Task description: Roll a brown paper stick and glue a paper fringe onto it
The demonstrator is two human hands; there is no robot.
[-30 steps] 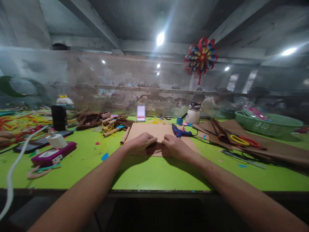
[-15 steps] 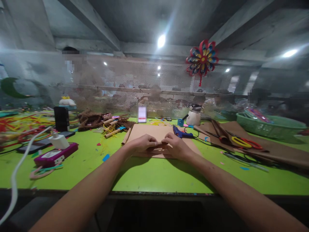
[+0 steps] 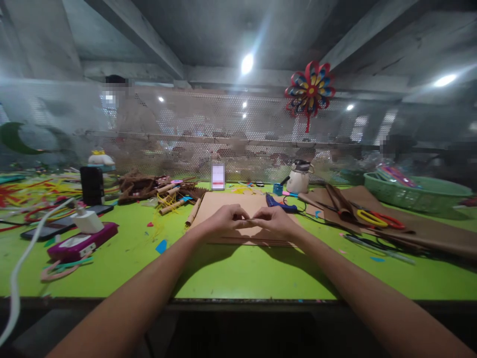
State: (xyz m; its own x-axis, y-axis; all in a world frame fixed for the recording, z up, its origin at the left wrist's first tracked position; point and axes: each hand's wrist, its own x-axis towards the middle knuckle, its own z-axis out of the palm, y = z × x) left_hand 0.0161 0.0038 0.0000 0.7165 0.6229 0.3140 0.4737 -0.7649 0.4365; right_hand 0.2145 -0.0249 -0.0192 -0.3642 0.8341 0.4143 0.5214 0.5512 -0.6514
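Over a stack of flat brown cardboard, my left hand and my right hand meet fingertip to fingertip. Both are closed in a pinch on a small piece of brown paper, mostly hidden by the fingers. Whether it is rolled or folded I cannot tell. Just beyond my right hand lies a blue glue gun on the cardboard. To the left of the cardboard is a rolled brown paper tube, with more tubes and yellow shreds behind it.
At right, yellow and red scissors rest on brown paper sheets, before a green basket. A purple power strip with a white charger sits left. A lit phone stands at the back, near a white jug.
My hands have drawn together, fingertips now meeting. The brown paper piece, earlier visible as a longer strip between them, is now mostly covered. The view has shifted slightly.
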